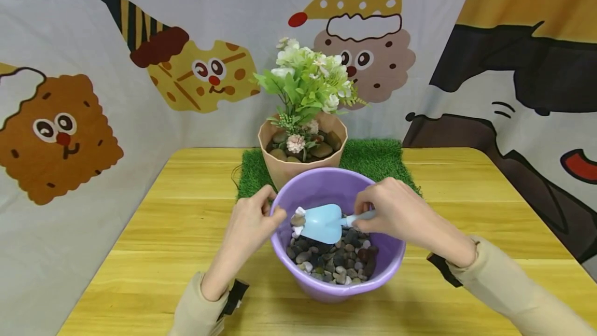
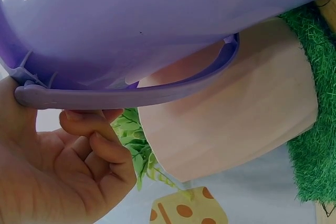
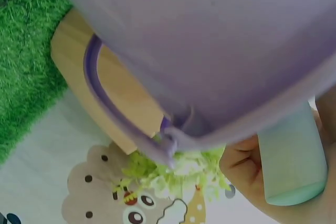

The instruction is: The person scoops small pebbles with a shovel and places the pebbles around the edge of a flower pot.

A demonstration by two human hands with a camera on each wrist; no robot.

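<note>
A purple bucket (image 1: 347, 289) with many small pebbles (image 1: 336, 263) inside stands on the table. My right hand (image 1: 398, 211) grips the handle of a light blue toy shovel (image 1: 324, 222) over the bucket. The blade points left, with a few white and brownish stones (image 1: 297, 220) at its tip. In the right wrist view the shovel's handle end (image 3: 293, 166) shows against the palm. My left hand (image 1: 252, 222) holds the bucket's left rim by thumb and fingers. The left wrist view has these fingers beside the bucket's hanging handle (image 2: 131, 95); their exact contact is partly hidden.
Right behind the bucket is a pinkish flowerpot (image 1: 284, 170) with large stones and white-green artificial flowers (image 1: 312, 77). The pot rests on a green turf mat (image 1: 378, 154). A wooden table (image 1: 177, 242) lies beneath, backed by a cartoon-printed cloth (image 1: 224, 128).
</note>
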